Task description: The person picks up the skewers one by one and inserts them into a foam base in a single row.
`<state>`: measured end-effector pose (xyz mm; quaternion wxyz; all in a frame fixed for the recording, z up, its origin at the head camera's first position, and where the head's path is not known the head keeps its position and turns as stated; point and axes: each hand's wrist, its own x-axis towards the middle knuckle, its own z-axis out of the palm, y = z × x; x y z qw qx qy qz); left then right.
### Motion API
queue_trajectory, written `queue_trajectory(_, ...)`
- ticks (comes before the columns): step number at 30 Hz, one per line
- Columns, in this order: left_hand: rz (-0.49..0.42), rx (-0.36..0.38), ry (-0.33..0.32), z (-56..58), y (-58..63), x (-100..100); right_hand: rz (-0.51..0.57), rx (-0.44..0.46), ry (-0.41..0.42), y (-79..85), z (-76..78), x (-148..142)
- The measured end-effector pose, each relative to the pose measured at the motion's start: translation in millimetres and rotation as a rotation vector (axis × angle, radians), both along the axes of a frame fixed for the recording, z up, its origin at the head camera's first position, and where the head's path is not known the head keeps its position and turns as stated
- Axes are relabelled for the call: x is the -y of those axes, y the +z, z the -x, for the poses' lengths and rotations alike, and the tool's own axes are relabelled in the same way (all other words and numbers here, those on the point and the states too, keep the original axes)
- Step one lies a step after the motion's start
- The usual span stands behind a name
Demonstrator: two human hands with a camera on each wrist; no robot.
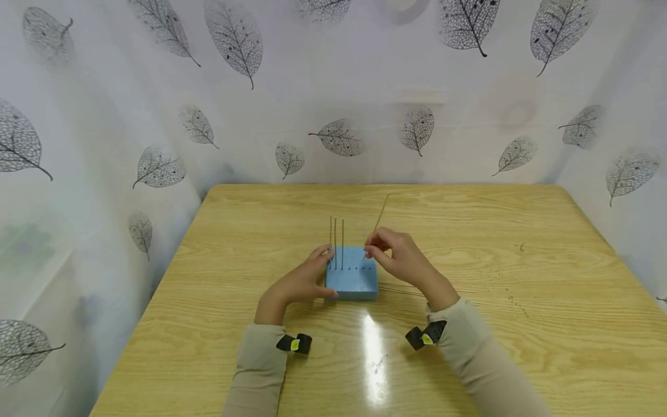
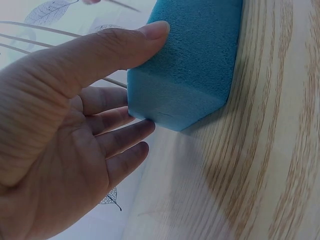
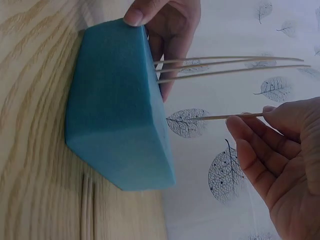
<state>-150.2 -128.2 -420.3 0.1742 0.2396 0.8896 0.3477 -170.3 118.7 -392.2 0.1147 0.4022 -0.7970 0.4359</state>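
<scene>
- can't see how deep three sticks point(image 1: 342, 243) sit in that blue block point(image 1: 351, 282) on the table point(image 1: 250, 231)
- left hand point(image 1: 302, 280) loosely curls round its left end
- right hand point(image 1: 403, 258) pinches another stick point(image 3: 215, 117) just above it

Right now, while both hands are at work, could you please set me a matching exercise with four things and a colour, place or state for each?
Things:
1. Block
2. Upright sticks
3. Left hand
4. Right hand

Descriptions:
A. Pinches a slanting stick
B. Three, standing in a row of holes
C. Holds one end of the blue thing
D. Blue, resting on the table

Right pairs: 1-D, 2-B, 3-C, 4-A.
</scene>
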Motion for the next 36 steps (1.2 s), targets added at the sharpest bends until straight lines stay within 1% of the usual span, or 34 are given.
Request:
queue_trajectory(6,-0.011,0.003,0.001,-0.4,0.7,0,0.005,0.031,0.043,-3.3,1.3,12)
queue_trajectory(14,-0.017,0.005,-0.012,0.1,-0.2,2,0.001,0.039,0.063,-5.8,1.2,22)
queue_trajectory(25,-0.035,0.015,-0.017,2.3,-1.4,2,-0.064,0.065,0.017,-14.6,1.8,26)
queue_trajectory(29,-0.029,0.010,-0.016,2.0,-1.1,2,-0.093,0.047,-0.007,-17.9,0.1,28)
queue_trajectory(36,-0.035,0.003,-0.013,0.6,0.3,2,-0.111,0.012,-0.041,-25.0,0.7,28)
